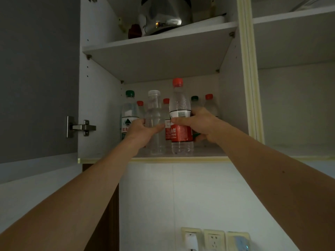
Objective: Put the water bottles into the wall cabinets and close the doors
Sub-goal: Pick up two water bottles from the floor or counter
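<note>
Reaching up into the open cabinet [101, 98], both hands sit on its bottom shelf [181, 156] among upright bottles. The left hand [143, 130] wraps the clear bottle [154, 122], white-capped and unlabelled, thumb across its front and fingers hidden behind it. The right hand [197, 124] grips the red-label bottle [180, 120], thumb on the label and fingers curled round its far side. These two bottles stand close together at the shelf's front, the hands nearly touching between them. Left of them stands a green-cap bottle [129, 113], its lower part covered by the left wrist. Behind are more bottles, mostly hidden: only red and green caps and parts of shoulders show. The grey door [38, 78] hangs open at left. On the upper shelf a metal kettle [163, 15] is cut off by the frame's top, with a dark red item beside it too dim to identify. Wall sockets [213, 240] are cropped at the bottom edge.
</note>
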### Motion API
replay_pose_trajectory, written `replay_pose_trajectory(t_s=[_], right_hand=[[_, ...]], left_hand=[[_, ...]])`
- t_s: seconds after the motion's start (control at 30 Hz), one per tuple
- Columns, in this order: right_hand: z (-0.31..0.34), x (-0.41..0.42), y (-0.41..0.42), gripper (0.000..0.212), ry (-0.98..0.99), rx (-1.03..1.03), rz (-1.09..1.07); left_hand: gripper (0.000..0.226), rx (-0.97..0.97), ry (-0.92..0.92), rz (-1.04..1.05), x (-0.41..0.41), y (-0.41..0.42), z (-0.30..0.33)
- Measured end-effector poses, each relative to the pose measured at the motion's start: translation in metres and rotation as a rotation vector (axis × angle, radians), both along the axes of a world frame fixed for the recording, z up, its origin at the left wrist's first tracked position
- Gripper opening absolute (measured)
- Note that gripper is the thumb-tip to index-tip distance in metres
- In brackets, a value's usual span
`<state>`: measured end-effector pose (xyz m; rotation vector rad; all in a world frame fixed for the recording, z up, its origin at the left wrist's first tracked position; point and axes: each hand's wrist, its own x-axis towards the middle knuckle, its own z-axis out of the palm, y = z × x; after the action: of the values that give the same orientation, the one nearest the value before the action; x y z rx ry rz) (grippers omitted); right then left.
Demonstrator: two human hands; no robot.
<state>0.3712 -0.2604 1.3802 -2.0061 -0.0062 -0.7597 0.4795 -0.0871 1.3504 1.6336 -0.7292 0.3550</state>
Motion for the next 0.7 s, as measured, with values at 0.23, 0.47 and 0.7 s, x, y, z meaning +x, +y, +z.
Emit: replay_pose_trajectory(t_s=[0.23, 0.47, 0.7], right_hand=[[-0.002, 0.019, 0.000, 0.041, -0.023, 0.010, -0.005], [-0.004, 0.019, 0.000, 0.049, -0.016, -0.026, -0.022], [-0.011, -0.008, 0.012, 0.042, 0.003, -0.404, -0.264]], left_hand=[[0.031, -0.006, -0.042, 0.033, 0.012, -0.014, -0.004], [0.017, 0.122, -0.086, 0.084, 0.010, -0.012, -0.003], [0.032, 0.361, -0.226, 0.321, -0.018, 0.026, -0.009]])
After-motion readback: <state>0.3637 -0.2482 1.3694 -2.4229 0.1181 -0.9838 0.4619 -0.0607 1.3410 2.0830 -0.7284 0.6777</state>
